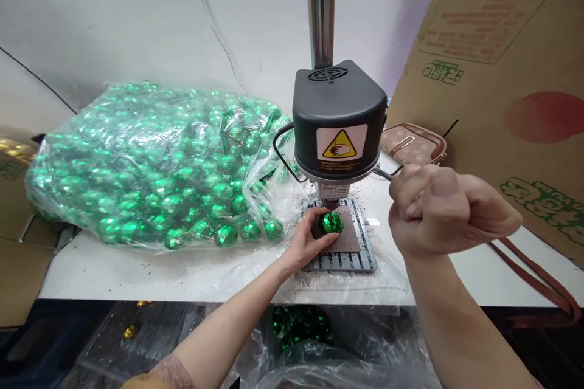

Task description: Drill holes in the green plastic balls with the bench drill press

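Note:
A shiny green faceted ball (pixel 332 222) sits on a brown pad (pixel 349 237) over the slotted metal base (pixel 365 260) of a drill press. My left hand (pixel 308 236) grips the ball from the left, fingers behind it and thumb in front. Right above the ball is the black head (pixel 340 115) of the press, with a yellow hand-warning label. My right hand (pixel 438 206) is closed in a fist around the press's lever (pixel 383 174), whose outer end is hidden in the fist.
A large clear bag of green balls (pixel 150 176) fills the table's left side. At right stand a cardboard box (pixel 515 91) and a patterned purse (pixel 413 143) with a brown strap. Below the table edge, more green balls (pixel 303 325) lie in plastic. Dark crumbs dot the table (pixel 182 273).

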`<act>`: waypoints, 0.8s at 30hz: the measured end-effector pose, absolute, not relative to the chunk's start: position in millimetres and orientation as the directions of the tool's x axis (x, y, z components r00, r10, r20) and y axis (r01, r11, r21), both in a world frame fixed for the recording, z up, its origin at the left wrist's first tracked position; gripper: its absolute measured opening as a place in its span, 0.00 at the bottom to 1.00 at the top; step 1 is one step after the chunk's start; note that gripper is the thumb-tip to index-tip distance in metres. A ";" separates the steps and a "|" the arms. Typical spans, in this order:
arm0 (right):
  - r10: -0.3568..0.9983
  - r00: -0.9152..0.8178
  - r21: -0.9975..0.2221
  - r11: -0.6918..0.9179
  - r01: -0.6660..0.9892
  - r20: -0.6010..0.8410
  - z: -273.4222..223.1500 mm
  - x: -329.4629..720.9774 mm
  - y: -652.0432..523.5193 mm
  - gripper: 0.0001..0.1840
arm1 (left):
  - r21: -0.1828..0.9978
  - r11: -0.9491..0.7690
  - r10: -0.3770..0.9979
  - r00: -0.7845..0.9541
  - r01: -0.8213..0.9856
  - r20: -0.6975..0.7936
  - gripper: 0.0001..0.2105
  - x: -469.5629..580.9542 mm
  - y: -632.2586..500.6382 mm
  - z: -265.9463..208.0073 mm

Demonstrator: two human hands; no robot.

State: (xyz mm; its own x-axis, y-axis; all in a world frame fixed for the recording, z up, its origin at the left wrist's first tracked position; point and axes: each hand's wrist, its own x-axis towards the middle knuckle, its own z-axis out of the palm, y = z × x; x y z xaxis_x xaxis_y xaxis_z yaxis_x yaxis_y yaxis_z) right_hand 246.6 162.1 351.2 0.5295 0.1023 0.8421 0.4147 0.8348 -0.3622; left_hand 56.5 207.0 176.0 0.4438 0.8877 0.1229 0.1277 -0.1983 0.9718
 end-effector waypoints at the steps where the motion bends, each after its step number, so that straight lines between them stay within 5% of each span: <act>1: 0.094 0.513 -0.338 0.849 0.407 0.853 351.4 246.7 162.2 0.32 | 0.972 -0.196 0.887 0.446 0.126 0.121 0.32 56.3 207.0 176.4; 24: 0.000 0.222 -0.095 0.903 0.419 0.975 340.0 256.6 158.2 0.26 | 0.974 -0.204 0.881 0.452 0.100 0.139 0.32 55.2 207.2 168.6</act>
